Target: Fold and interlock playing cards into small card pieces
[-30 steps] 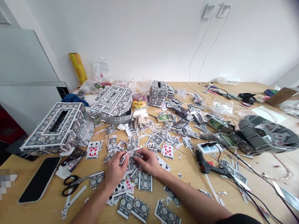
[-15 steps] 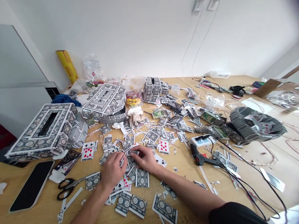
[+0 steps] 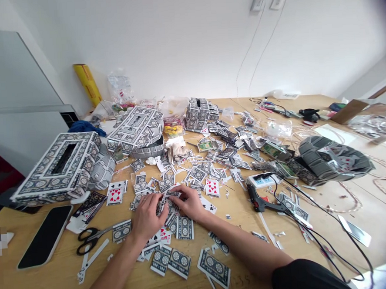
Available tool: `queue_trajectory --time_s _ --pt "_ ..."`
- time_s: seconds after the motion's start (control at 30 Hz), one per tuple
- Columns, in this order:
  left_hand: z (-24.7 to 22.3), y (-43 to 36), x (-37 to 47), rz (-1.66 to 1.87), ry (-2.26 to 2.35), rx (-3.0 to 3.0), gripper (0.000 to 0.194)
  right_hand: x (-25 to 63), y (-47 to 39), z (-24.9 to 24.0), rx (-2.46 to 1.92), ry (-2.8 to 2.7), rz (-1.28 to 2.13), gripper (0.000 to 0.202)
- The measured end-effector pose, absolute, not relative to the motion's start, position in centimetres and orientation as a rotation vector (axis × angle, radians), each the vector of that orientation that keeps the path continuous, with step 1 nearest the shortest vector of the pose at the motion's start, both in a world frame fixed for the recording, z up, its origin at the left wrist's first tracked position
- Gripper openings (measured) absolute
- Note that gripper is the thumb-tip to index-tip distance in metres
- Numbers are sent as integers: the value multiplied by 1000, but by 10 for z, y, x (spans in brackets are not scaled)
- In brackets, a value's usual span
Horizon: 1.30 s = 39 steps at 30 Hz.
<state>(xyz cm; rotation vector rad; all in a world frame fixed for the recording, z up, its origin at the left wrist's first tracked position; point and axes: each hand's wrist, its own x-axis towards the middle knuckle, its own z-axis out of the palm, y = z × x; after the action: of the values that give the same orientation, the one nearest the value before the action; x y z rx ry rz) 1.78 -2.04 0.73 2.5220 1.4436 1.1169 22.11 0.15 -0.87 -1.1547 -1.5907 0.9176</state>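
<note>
Both forearms reach in from the near edge and converge at the middle of the table. The left hand lies palm down, wrist low, its fingers loosely bent and the thumb standing apart from them; whether it grips anything cannot be told. The right hand comes in from the right, index finger and thumb curved inward at a small patterned card piece, which sits between the two hands; how firmly it is pinched is unclear.

Around them lie flat, smooth card pieces with grey-blue medallion backs and white borders, over a pale wood-grained table. To the left stands a boxy, slotted container covered in the same card; far right is a rounded, ribbed grey basket. Black-handled scissors lie left of the left hand, and a black glue gun right of the right hand.

Compared with half a second ago, the left thumb has parted from the index finger, while the right hand keeps nearly the same curl.
</note>
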Motion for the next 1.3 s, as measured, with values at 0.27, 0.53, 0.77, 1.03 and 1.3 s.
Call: queue_trajectory --time_s 0.27,0.53,0.77,1.03,1.3 --pt "7 -22 17 1112 1374 2479 25 222 2 -5 -1194 -1560 860 18" --pt "3 -20 16 1061 1362 2443 26 220 0 -4 -1093 -1479 997 27" --pt "2 -18 16 1033 1356 2406 18 223 -5 9 -898 -1665 1200 23" --pt "-1 -17 14 1072 1403 2377 13 225 -5 14 -820 -1741 1210 32" --pt "-6 -15 14 1161 1521 2181 21 225 -4 17 -794 -1858 1089 22"
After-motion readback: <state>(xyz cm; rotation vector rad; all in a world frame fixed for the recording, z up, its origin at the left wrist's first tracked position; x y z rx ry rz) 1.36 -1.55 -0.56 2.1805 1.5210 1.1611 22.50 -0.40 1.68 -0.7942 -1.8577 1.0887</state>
